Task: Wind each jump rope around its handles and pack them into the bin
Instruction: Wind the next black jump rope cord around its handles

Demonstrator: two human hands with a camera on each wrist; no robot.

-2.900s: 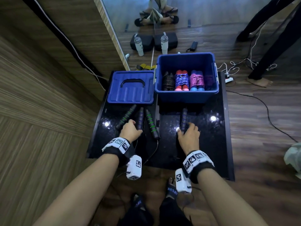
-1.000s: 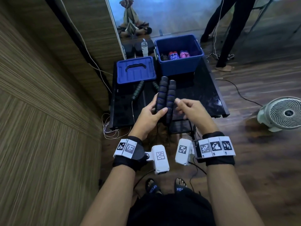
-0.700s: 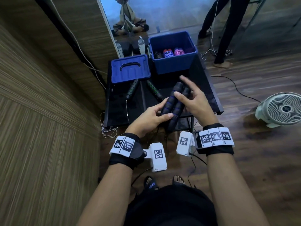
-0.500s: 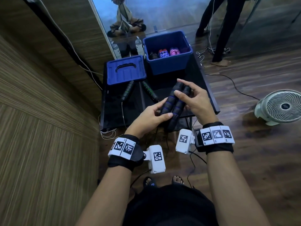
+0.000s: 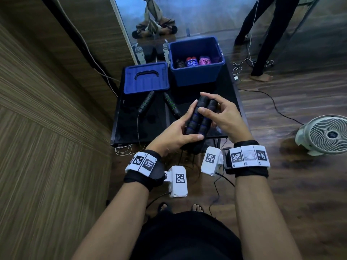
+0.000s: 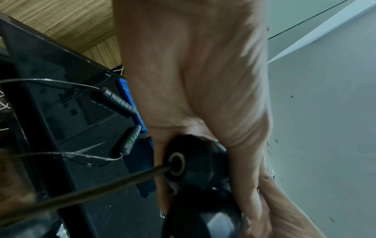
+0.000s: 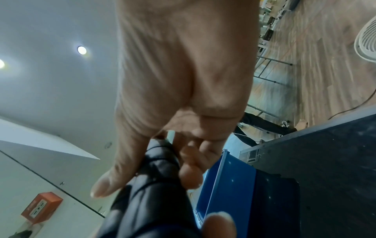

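Both hands hold two black handles [image 5: 199,117] side by side above the near edge of the table [image 5: 150,126]. The left hand [image 5: 174,134] has its grip curled round their lower end. The right hand [image 5: 221,115] pinches the top. The blue bin [image 5: 197,77] sits at 12 o'clock.

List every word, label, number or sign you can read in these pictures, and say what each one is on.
No readable text anywhere.
Wristband tags: square black-and-white code patterns only; the tiny digits at their corners are too small to read.
Orange wall box: its markings are too blurred to read.
Blue bin, lid and black handles: no lettering visible.
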